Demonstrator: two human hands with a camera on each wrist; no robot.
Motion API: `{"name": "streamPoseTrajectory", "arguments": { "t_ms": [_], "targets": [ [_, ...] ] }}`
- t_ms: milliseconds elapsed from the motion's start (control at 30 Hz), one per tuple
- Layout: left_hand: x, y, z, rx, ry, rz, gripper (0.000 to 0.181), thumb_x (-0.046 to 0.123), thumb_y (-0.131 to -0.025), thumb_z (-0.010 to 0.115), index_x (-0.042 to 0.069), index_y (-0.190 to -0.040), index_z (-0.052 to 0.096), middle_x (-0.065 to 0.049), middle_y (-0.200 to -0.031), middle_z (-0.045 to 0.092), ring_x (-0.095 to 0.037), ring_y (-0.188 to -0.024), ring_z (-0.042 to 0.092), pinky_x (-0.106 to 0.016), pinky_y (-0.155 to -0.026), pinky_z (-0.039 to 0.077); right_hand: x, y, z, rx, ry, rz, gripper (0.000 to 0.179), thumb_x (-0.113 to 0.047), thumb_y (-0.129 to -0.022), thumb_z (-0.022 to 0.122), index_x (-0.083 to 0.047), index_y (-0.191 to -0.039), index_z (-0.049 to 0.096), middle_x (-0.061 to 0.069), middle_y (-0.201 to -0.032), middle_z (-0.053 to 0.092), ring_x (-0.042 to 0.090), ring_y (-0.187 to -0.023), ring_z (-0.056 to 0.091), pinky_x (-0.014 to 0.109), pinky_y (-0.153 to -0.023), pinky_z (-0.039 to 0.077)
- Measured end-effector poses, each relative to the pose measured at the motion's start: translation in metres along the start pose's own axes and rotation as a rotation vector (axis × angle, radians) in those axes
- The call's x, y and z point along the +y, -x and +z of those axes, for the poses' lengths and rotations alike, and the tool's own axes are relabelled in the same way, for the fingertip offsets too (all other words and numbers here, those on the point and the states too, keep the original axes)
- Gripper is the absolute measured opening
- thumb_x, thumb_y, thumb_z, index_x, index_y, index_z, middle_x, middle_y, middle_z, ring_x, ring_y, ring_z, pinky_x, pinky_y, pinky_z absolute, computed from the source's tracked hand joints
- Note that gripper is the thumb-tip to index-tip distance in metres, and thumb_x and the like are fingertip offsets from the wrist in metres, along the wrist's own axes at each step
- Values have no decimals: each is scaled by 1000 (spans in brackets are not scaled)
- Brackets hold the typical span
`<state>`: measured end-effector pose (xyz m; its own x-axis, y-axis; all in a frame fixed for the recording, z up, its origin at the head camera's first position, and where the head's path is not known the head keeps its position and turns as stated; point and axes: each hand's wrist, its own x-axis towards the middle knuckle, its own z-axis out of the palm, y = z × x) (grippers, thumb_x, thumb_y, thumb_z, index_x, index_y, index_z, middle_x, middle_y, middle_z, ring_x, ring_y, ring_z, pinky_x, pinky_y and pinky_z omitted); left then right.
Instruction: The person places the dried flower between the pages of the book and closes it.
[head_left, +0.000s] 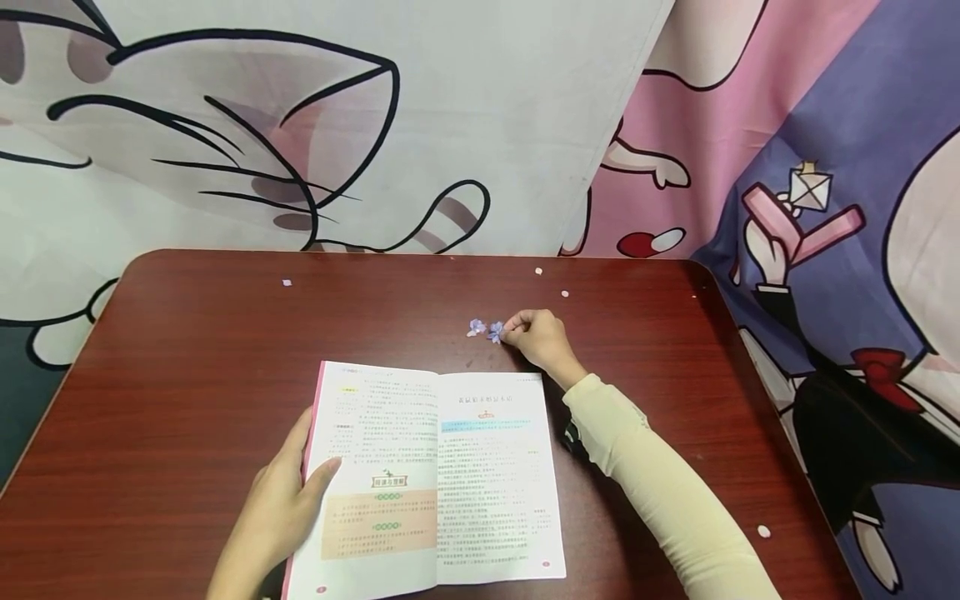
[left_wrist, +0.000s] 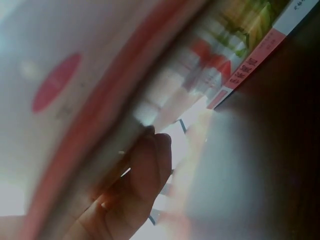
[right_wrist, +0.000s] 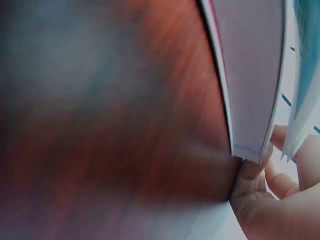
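Note:
An open book [head_left: 491, 483] with printed pages lies near the front of the table. My left hand [head_left: 281, 500] grips its left edge, thumb on the page; the left wrist view has the fingers [left_wrist: 150, 155] against the underside of the book. Beyond the book's top edge, my right hand [head_left: 538, 337] pinches a small purple flower [head_left: 495, 332] between thumb and fingertips, low over the table. A second pale purple flower [head_left: 477, 327] lies just left of it. In the right wrist view, book pages [right_wrist: 250, 90] overlap part of the right hand's fingers [right_wrist: 255, 180].
The reddish-brown wooden table [head_left: 187, 350] has rounded far corners. Small loose petals lie scattered: a purple one [head_left: 287, 282] at the far left, a pale one [head_left: 565, 293] at the back, and another white petal [head_left: 763, 531] at the right. A printed cartoon curtain [head_left: 510, 100] hangs behind.

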<state>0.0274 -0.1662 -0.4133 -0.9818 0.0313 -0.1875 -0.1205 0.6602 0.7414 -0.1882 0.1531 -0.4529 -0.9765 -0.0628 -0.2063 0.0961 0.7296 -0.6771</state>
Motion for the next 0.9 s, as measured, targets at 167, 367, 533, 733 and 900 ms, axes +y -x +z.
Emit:
{"name": "streamPoseTrajectory", "arguments": {
  "t_ms": [167, 367, 533, 733, 900],
  "targets": [
    [-1, 0, 1, 11, 12, 4, 77, 6, -100, 57, -4, -158, 8, -41, -133, 51, -49, -97, 69, -55, -76, 60, 5, 4, -3, -51, -246, 37, 7, -11, -89, 75, -5, -88, 74, 1, -76, 69, 12, -65, 61, 24, -63, 52],
    [-2, -1, 1, -2, 43, -17, 78, 6, -100, 58, -2, -159, 7, -42, -130, 52, -38, -83, 73, -37, -62, 62, 9, 8, -7, -98, -478, 119, 7, -4, -90, 71, 3, -91, 71, 6, -80, 73, 12, -65, 66, 25, -62, 57],
    [-3, -1, 1, -1, 38, -11, 78, 5, -100, 58, -3, -158, 7, -43, -133, 50, -41, -86, 72, -40, -64, 62, 11, 13, -9, -120, -538, 155, 7, -3, -91, 70, 4, -91, 69, 4, -78, 72, 13, -64, 66, 24, -62, 58],
    [-3, -1, 1, -1, 45, -16, 78, 5, -100, 58, -3, -158, 7, -43, -133, 50, -37, -83, 73, -35, -61, 61, 10, 19, -14, -127, -554, 139, 8, -2, -91, 70, 6, -92, 69, 4, -77, 72, 12, -63, 66, 24, -62, 58],
    [-3, 0, 1, 3, 37, -3, 77, 5, -100, 57, -5, -158, 7, -43, -134, 49, -44, -90, 71, -43, -68, 62, 7, 23, -17, -130, -541, 112, 8, -2, -91, 70, 6, -92, 69, 5, -77, 73, 12, -62, 65, 26, -63, 59]
  ]
}}
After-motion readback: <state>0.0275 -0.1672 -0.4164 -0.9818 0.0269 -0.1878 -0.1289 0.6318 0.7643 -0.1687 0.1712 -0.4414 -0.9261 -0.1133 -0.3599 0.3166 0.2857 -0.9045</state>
